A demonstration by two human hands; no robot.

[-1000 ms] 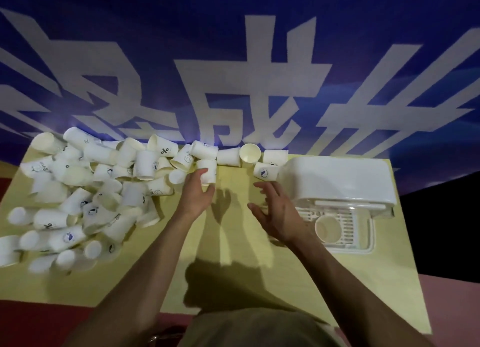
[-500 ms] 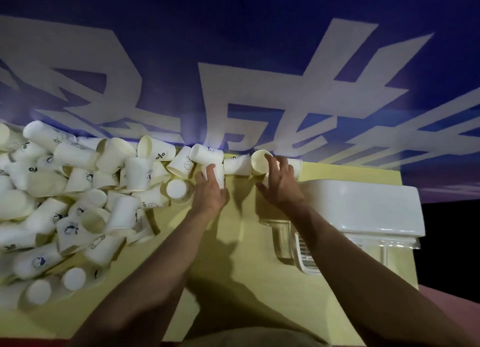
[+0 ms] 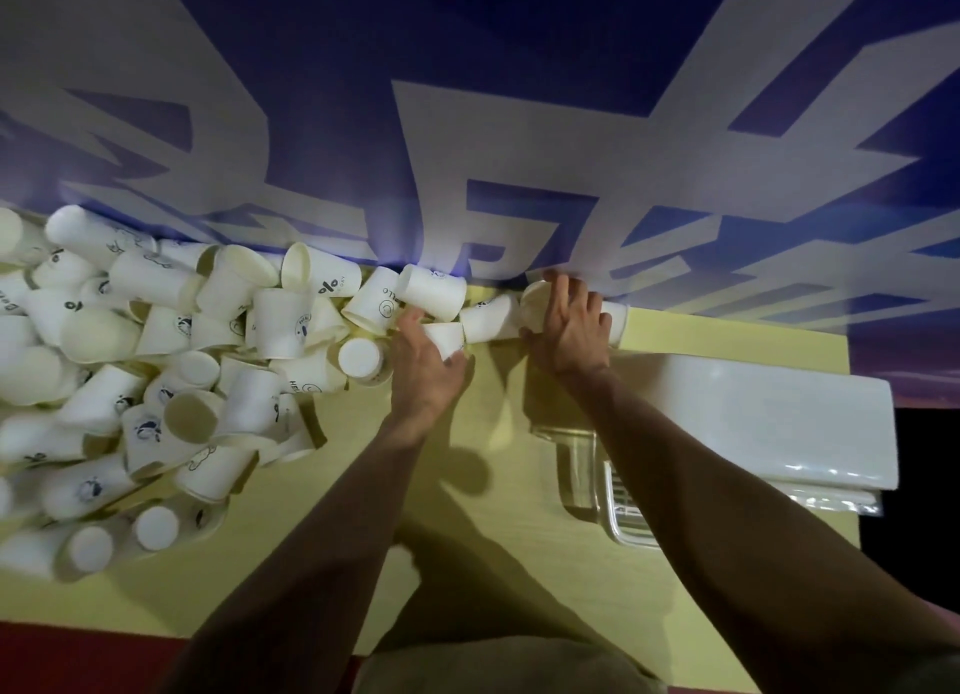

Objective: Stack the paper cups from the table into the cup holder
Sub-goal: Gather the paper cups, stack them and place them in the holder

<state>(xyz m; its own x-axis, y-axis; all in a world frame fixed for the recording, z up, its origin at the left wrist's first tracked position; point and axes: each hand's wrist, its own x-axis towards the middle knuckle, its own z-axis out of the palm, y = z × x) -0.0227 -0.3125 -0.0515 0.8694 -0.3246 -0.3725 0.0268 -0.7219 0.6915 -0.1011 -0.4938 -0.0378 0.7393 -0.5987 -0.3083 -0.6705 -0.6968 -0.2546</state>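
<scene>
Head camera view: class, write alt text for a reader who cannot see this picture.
Both of a person's hands reach to the far edge of a yellow table: the left hand grips a paper cup, the right hand grips another cup. A heap of white paper cups lies left; a white cup holder sits right.

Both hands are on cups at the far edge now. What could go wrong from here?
1. The left hand grips a small white paper cup wedged under the loose white cup pile; pulling it may topple neighbours.
2. The right hand holds a tipped white paper cup against the blue banner, at the yellow table edge; a loose grip could let it fall behind.
3. The right forearm crosses the white plastic cup holder and may knock it.
</scene>
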